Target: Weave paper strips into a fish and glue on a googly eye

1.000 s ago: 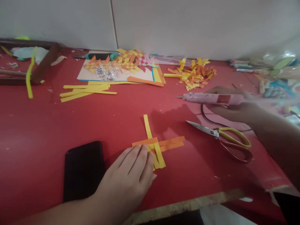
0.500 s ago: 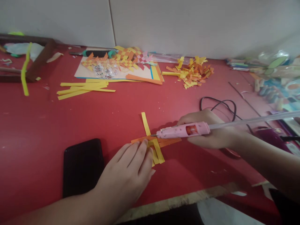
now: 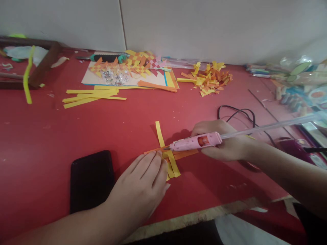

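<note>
Head view: left hand [image 3: 144, 177], fingers together, nearly flat, presses crossed paper strips [image 3: 174, 165] under its fingertips; right hand [image 3: 227, 148], curled, grips pink glue gun [image 3: 190, 143], tip at strips. Crossing laid; ends loose, apparently unfinished.

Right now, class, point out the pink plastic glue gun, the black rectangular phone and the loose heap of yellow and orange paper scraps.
Pink plastic glue gun [image 3: 187, 143]: head view, side of its body.
Black rectangular phone [image 3: 92, 182]: head view, middle of its upper face.
Yellow and orange paper scraps [image 3: 211, 81]: head view, middle of the heap.
</note>
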A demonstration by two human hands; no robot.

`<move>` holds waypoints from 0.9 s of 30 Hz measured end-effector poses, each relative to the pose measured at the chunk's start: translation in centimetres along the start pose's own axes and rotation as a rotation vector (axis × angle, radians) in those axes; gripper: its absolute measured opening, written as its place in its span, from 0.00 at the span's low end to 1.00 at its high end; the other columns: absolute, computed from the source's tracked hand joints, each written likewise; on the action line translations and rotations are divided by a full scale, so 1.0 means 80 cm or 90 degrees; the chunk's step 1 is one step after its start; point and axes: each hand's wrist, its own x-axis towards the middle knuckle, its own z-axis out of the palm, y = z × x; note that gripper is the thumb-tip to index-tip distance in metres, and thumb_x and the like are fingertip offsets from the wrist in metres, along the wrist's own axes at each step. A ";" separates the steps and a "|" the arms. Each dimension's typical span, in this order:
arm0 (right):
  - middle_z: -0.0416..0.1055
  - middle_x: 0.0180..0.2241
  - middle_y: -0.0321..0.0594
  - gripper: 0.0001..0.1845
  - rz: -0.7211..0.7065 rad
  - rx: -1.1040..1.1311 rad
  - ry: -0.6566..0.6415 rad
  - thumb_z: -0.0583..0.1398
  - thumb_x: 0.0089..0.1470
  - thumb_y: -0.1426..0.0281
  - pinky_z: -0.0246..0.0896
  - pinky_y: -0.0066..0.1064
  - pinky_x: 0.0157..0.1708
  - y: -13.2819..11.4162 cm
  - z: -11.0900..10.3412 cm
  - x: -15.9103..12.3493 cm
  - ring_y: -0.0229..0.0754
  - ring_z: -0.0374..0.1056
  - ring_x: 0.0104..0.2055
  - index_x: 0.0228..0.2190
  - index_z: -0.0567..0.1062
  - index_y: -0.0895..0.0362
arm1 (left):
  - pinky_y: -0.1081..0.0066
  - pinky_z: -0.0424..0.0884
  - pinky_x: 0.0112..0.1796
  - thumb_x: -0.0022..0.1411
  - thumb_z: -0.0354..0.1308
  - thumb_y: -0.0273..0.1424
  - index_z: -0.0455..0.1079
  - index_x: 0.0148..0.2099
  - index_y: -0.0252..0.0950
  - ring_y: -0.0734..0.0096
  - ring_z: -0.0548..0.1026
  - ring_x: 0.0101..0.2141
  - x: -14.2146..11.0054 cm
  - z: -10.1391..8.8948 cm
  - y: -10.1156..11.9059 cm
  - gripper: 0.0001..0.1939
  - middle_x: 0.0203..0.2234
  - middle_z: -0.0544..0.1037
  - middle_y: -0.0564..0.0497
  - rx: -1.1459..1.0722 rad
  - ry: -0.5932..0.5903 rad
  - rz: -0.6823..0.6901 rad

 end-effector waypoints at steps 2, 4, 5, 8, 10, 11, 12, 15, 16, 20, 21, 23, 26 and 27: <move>0.65 0.21 0.34 0.05 0.001 0.019 -0.032 0.53 0.50 0.71 0.51 0.28 0.22 0.000 -0.003 0.001 0.34 0.57 0.21 0.24 0.67 0.56 | 0.56 0.75 0.46 0.70 0.48 0.30 0.76 0.49 0.25 0.52 0.79 0.44 0.000 0.000 0.000 0.18 0.46 0.81 0.38 0.003 -0.006 -0.001; 0.63 0.20 0.34 0.06 0.019 0.018 -0.039 0.54 0.49 0.72 0.49 0.29 0.22 0.001 -0.005 0.001 0.34 0.56 0.21 0.22 0.65 0.55 | 0.55 0.75 0.46 0.70 0.48 0.31 0.75 0.50 0.25 0.51 0.79 0.45 -0.001 0.000 -0.001 0.18 0.47 0.81 0.39 0.003 -0.020 0.001; 0.62 0.20 0.34 0.06 0.028 0.015 -0.040 0.54 0.48 0.72 0.48 0.29 0.22 0.001 -0.006 0.002 0.34 0.55 0.21 0.21 0.64 0.55 | 0.55 0.74 0.47 0.70 0.48 0.31 0.75 0.51 0.26 0.51 0.79 0.46 -0.001 0.000 -0.001 0.18 0.48 0.80 0.39 0.002 -0.026 0.002; 0.60 0.19 0.32 0.06 0.034 0.020 -0.035 0.53 0.47 0.72 0.46 0.30 0.21 0.002 -0.008 0.004 0.33 0.54 0.20 0.20 0.62 0.55 | 0.54 0.73 0.48 0.70 0.48 0.31 0.74 0.53 0.26 0.51 0.78 0.48 -0.001 0.000 -0.001 0.19 0.50 0.79 0.40 -0.002 -0.036 0.003; 0.59 0.19 0.31 0.06 0.021 0.034 -0.031 0.54 0.46 0.73 0.46 0.30 0.21 0.001 -0.008 0.006 0.33 0.53 0.20 0.20 0.61 0.54 | 0.55 0.73 0.48 0.70 0.49 0.31 0.74 0.53 0.26 0.51 0.77 0.48 -0.001 0.000 -0.002 0.18 0.50 0.79 0.40 -0.004 -0.036 0.003; 0.58 0.19 0.31 0.07 0.014 0.039 -0.029 0.54 0.46 0.73 0.46 0.30 0.21 0.001 -0.008 0.007 0.33 0.53 0.20 0.20 0.60 0.54 | 0.55 0.73 0.49 0.70 0.49 0.31 0.74 0.53 0.26 0.51 0.77 0.47 -0.001 0.000 -0.002 0.18 0.50 0.80 0.41 -0.005 -0.034 0.004; 0.58 0.19 0.31 0.07 0.010 0.043 -0.028 0.54 0.46 0.73 0.46 0.30 0.21 0.001 -0.008 0.008 0.33 0.52 0.20 0.20 0.60 0.54 | 0.55 0.72 0.48 0.70 0.49 0.31 0.74 0.52 0.26 0.52 0.78 0.47 -0.001 0.000 -0.002 0.18 0.50 0.80 0.41 -0.006 -0.033 0.004; 0.57 0.19 0.31 0.09 0.007 0.046 -0.027 0.54 0.47 0.73 0.46 0.30 0.22 0.000 -0.008 0.009 0.33 0.52 0.21 0.20 0.58 0.54 | 0.54 0.72 0.48 0.70 0.49 0.31 0.74 0.52 0.26 0.52 0.78 0.47 -0.001 0.000 -0.003 0.18 0.49 0.80 0.41 -0.009 -0.035 0.004; 0.57 0.19 0.31 0.09 0.005 0.047 -0.023 0.54 0.47 0.73 0.46 0.30 0.22 0.000 -0.008 0.009 0.33 0.52 0.20 0.20 0.58 0.53 | 0.54 0.72 0.49 0.70 0.50 0.32 0.74 0.52 0.26 0.51 0.77 0.47 -0.001 0.000 -0.002 0.18 0.49 0.80 0.41 -0.011 -0.037 0.003; 0.56 0.19 0.30 0.09 0.001 0.045 -0.016 0.53 0.46 0.74 0.46 0.30 0.21 -0.001 -0.008 0.009 0.32 0.51 0.20 0.20 0.57 0.53 | 0.54 0.71 0.49 0.70 0.49 0.32 0.74 0.53 0.27 0.51 0.77 0.47 -0.001 0.001 -0.001 0.18 0.49 0.80 0.42 -0.011 -0.037 0.001; 0.56 0.18 0.30 0.10 0.000 0.042 -0.013 0.53 0.46 0.74 0.46 0.29 0.21 -0.001 -0.008 0.009 0.32 0.51 0.20 0.20 0.56 0.53 | 0.54 0.71 0.49 0.70 0.49 0.32 0.74 0.53 0.27 0.52 0.77 0.47 -0.001 0.001 -0.001 0.18 0.49 0.80 0.42 -0.010 -0.037 0.001; 0.55 0.18 0.29 0.10 -0.003 0.036 -0.010 0.54 0.44 0.73 0.45 0.28 0.20 -0.001 -0.009 0.011 0.32 0.50 0.19 0.19 0.56 0.53 | 0.54 0.70 0.49 0.70 0.49 0.32 0.74 0.53 0.27 0.52 0.77 0.47 -0.001 0.000 -0.001 0.18 0.49 0.80 0.42 -0.008 -0.038 0.001; 0.57 0.17 0.29 0.08 -0.013 0.015 -0.015 0.54 0.43 0.72 0.46 0.26 0.19 -0.005 -0.014 0.017 0.32 0.52 0.18 0.19 0.58 0.54 | 0.54 0.70 0.49 0.70 0.49 0.33 0.73 0.53 0.27 0.52 0.77 0.47 -0.001 0.000 -0.002 0.18 0.50 0.80 0.42 -0.008 -0.040 0.000; 0.59 0.17 0.30 0.07 -0.021 0.002 -0.021 0.54 0.44 0.72 0.47 0.26 0.19 -0.007 -0.017 0.020 0.32 0.54 0.18 0.20 0.59 0.54 | 0.54 0.70 0.49 0.70 0.49 0.32 0.73 0.53 0.26 0.52 0.77 0.47 -0.001 0.000 -0.002 0.18 0.50 0.79 0.41 -0.009 -0.038 0.001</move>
